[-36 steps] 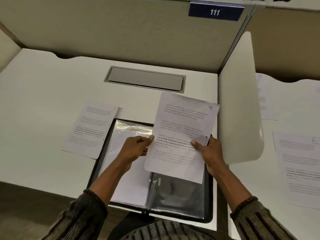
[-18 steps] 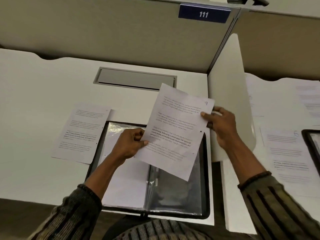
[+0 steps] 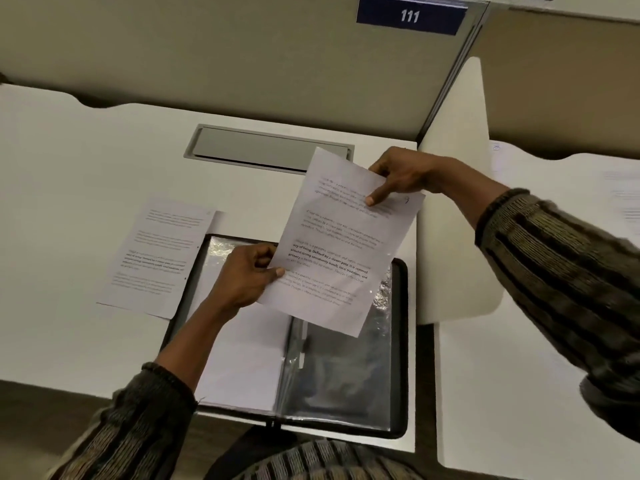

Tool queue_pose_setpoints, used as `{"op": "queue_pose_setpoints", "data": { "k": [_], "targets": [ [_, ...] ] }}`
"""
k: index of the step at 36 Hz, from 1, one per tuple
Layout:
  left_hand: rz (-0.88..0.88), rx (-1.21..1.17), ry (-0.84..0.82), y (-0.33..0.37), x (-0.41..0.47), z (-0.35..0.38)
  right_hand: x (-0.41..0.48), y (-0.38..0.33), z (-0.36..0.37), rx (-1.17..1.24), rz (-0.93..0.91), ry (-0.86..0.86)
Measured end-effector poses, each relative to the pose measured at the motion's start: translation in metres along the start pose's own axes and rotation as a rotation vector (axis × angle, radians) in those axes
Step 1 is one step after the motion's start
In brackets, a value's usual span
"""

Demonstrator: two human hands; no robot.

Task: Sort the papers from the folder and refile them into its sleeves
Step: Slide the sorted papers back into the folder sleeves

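White sheet (image 3: pixel 341 244) is pinched by fingers (image 3: pixel 275 271) of left hand (image 3: pixel 242 278) & right hand (image 3: pixel 401 174) over open folder (image 3: pixel 401 341); another sheet (image 3: pixel 162 258) lies loose on desk (image 3: pixel 69 202), so refiling is judged unfinished.

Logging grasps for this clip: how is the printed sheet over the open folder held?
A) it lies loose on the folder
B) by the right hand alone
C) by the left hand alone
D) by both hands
D: the left hand pinches the sheet at its left edge and the right hand pinches its top right corner, above the folder.
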State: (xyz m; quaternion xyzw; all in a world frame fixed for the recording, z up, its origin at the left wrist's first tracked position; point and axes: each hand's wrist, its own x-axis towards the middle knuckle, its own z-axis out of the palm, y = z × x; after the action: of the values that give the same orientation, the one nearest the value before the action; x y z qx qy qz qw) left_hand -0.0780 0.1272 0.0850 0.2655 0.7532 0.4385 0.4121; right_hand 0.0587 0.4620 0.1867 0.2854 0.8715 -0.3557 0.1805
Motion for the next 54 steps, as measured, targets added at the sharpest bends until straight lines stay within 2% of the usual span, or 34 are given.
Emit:
{"op": "queue_pose_setpoints", "data": {
  "k": [3,5,8,10,15,21,24,29,36,41,46,51,54],
  "targets": [
    [-0.027,0.03,0.084,-0.005,0.008,0.01,0.015,0.009,-0.003,-0.02,-0.032,0.017],
    [-0.076,0.111,0.241,-0.01,0.015,0.021,0.026,0.018,-0.007,-0.039,-0.048,0.061],
    [-0.259,0.381,0.471,-0.012,0.02,0.042,0.039,0.034,-0.021,-0.087,-0.055,0.11],
    [-0.383,0.498,0.509,-0.011,0.02,0.061,0.046,0.044,-0.034,-0.118,-0.045,0.129],
    [-0.349,0.598,0.505,-0.013,0.028,0.123,0.06,0.066,-0.062,-0.252,-0.069,0.148],
    [-0.166,0.709,0.329,-0.006,0.047,0.205,0.078,0.09,-0.089,-0.334,-0.065,0.224],
    [-0.083,0.84,0.255,-0.006,0.059,0.24,0.085,0.101,-0.098,-0.34,-0.093,0.232],
    [-0.202,1.03,0.25,0.001,0.075,0.269,0.095,0.104,-0.108,-0.348,-0.123,0.202],
    [-0.247,0.959,0.221,0.004,0.072,0.274,0.103,0.095,-0.117,-0.363,-0.137,0.122],
    [-0.187,0.936,0.255,0.001,0.065,0.271,0.109,0.088,-0.121,-0.35,-0.135,0.113],
    [-0.253,0.723,0.418,0.002,0.052,0.271,0.111,0.082,-0.125,-0.291,-0.074,0.091],
    [-0.295,0.547,0.404,0.017,0.032,0.265,0.112,0.073,-0.128,-0.289,-0.03,0.019],
    [-0.378,0.432,0.409,0.024,0.025,0.265,0.114,0.066,-0.129,-0.306,-0.033,0.021]
  ]
}}
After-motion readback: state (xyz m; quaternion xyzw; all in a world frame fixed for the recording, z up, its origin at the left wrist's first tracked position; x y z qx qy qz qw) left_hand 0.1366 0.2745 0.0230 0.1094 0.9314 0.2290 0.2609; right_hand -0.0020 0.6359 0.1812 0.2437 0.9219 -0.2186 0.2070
